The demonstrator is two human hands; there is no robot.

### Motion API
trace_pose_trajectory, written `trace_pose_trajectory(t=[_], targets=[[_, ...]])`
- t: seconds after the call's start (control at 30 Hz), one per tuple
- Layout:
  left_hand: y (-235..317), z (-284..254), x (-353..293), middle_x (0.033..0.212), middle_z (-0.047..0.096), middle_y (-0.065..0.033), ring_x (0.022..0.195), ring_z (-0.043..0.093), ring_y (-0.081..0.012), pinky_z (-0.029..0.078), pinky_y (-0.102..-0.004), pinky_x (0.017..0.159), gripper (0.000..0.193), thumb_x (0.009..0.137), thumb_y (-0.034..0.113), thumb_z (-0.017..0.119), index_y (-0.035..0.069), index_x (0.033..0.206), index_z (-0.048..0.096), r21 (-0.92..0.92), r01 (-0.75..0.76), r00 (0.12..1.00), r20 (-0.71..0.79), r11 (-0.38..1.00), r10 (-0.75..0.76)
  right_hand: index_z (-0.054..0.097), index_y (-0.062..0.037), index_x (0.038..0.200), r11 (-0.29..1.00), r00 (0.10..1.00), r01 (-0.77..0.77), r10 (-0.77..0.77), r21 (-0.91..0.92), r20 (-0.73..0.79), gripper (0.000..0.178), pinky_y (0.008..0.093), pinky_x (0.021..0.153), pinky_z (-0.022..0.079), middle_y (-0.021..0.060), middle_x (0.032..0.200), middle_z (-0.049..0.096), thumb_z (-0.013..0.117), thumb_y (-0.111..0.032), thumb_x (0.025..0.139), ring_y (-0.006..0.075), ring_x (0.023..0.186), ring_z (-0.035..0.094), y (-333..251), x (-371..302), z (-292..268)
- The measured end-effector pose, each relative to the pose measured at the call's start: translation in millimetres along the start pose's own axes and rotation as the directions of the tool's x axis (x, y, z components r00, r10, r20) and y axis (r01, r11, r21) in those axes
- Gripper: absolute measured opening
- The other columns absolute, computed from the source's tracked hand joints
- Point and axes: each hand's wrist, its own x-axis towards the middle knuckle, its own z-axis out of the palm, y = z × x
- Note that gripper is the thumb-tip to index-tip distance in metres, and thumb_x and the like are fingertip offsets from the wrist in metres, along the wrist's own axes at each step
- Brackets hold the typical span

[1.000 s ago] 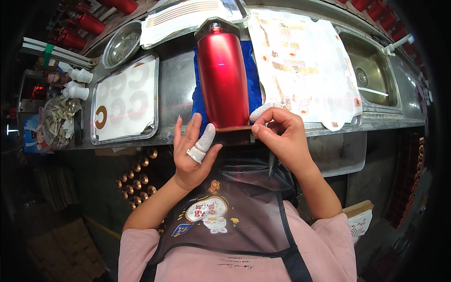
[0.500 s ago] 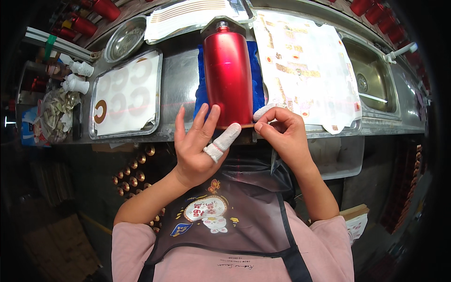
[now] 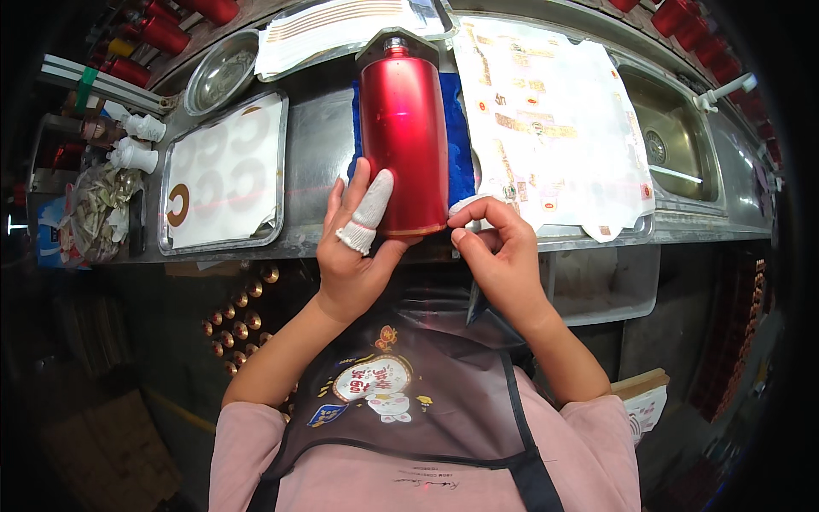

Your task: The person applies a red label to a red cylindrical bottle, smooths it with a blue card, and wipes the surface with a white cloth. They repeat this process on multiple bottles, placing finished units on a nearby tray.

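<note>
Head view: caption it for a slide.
Left hand and right hand at the near end of a red bottle lying on a blue cloth.

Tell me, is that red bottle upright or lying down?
Lying down: the red bottle lies over blue cloth, neck pointing toward the far side.

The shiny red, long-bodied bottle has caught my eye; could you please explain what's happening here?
A person has both hands at the shiny red bottle, which lies on a deep-blue cloth, neck pointing away. The left hand, one finger covered in white fabric, is along its lower-left side. The right hand is at the base's right corner.
</note>
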Motion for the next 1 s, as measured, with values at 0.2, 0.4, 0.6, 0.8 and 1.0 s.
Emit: trace_pose_trajectory(t=[0.2, 0.4, 0.6, 0.8, 1.0], targets=[[3, -13, -34, 0.148, 0.054, -0.0237, 0.136, 0.053, -0.0417, 0.028, -0.0632, 0.116, 0.063, 0.078, 0.011, 0.085, 0.002, 0.136, 0.063, 0.068, -0.010, 0.997, 0.079, 0.998, 0.005, 0.056, -0.0019, 0.110, 0.981, 0.987, 0.114, -0.130, -0.157, -0.097, 0.038, 0.0223, 0.054, 0.037, 0.0056, 0.108, 0.054, 0.080, -0.011, 0.082, 0.0039, 0.060, 0.043, -4, -1, 23], [-2, -12, -38, 0.151, 0.051, -0.0227, 0.138, 0.051, -0.0418, 0.020, -0.0645, 0.118, 0.055, 0.080, 0.011, 0.083, 0.002, 0.131, 0.067, 0.114, -0.048, 0.991, 0.130, 0.992, 0.033, 0.050, -0.0034, 0.112, 0.886, 0.909, 0.282, -0.369, -0.368, -0.192, 0.055, 0.0282, 0.058, 0.038, 0.0082, 0.107, 0.052, 0.088, -0.021, 0.076, 0.0130, 0.067, 0.040, -2, 8, 41], [1, -15, -24, 0.152, 0.050, -0.0252, 0.138, 0.052, -0.0419, 0.020, -0.0638, 0.118, 0.066, 0.078, 0.014, 0.085, -0.001, 0.137, 0.061, 0.113, -0.022, 0.992, 0.128, 0.993, 0.008, 0.053, -0.0030, 0.111, 0.949, 0.955, 0.214, -0.253, -0.231, -0.157, 0.048, 0.0395, 0.072, 0.045, 0.0116, 0.103, 0.056, 0.083, -0.024, 0.080, 0.0279, 0.085, 0.051, -1, 6, 33], [2, -13, -4, 0.151, 0.050, -0.0257, 0.138, 0.051, -0.0425, 0.020, -0.0639, 0.118, 0.082, 0.076, 0.016, 0.087, -0.003, 0.147, 0.050, 0.191, -0.051, 0.994, 0.102, 0.980, 0.032, 0.054, -0.0034, 0.113, 0.982, 0.979, 0.176, -0.182, -0.064, -0.088, 0.035, 0.0260, 0.058, 0.039, 0.0067, 0.108, 0.054, 0.076, -0.014, 0.088, 0.0113, 0.070, 0.044, 3, 7, 26], [-1, -10, 6, 0.145, 0.057, -0.0206, 0.134, 0.056, -0.0363, 0.020, -0.0611, 0.120, 0.081, 0.080, 0.014, 0.082, -0.003, 0.150, 0.045, 0.128, -0.009, 0.984, 0.176, 0.992, -0.014, 0.052, -0.0024, 0.117, 0.982, 0.988, 0.152, -0.151, 0.109, -0.014, 0.025, 0.0169, 0.054, 0.033, 0.0011, 0.111, 0.050, 0.065, -0.002, 0.095, -0.0009, 0.059, 0.039, 16, 10, 19]])
